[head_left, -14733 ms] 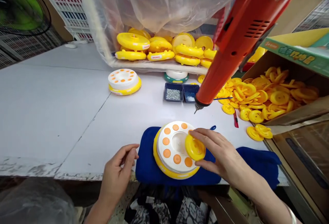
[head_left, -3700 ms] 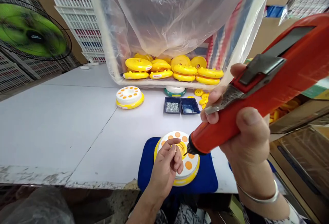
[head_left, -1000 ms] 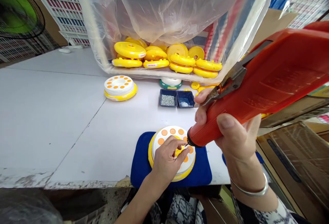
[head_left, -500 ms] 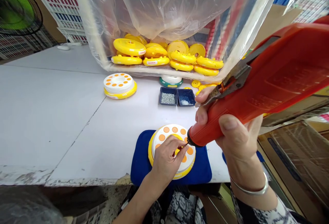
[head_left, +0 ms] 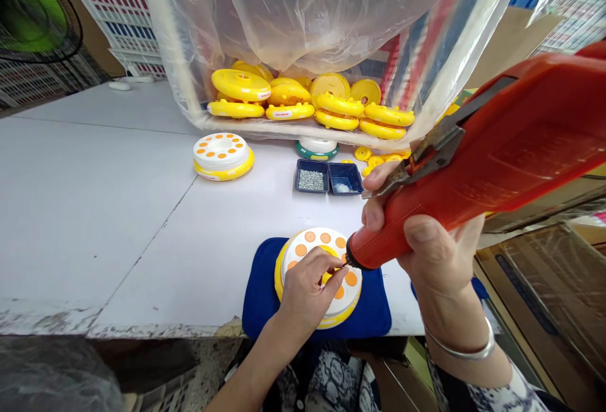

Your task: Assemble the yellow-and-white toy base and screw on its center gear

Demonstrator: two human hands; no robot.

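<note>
My right hand [head_left: 435,241] is wrapped round a red electric screwdriver [head_left: 454,166], which slants down to the left. Its metal lever lies along the upper side. At the dark nose of the tool, the thumb and forefinger of my left hand [head_left: 305,295] are pinched together by the bit; whatever is between them is too small to name. Under that hand lies a round white and yellow toy part [head_left: 315,238] with orange dots in a ring, its centre partly hidden. A blue cloth [head_left: 260,286] is spread beneath it on the table.
Two small dark trays, one with silvery small pieces [head_left: 311,180] and one with whitish bits [head_left: 343,187], stand beyond. A similar dotted part [head_left: 223,156] sits left. Yellow discs [head_left: 241,86] fill a plastic-lined container [head_left: 284,8] at the back. A fan [head_left: 35,11] stands far left.
The view has shifted very slightly, moving the background a little to the right. Both hands and the electric screwdriver hold practically the same pose over the dotted part.
</note>
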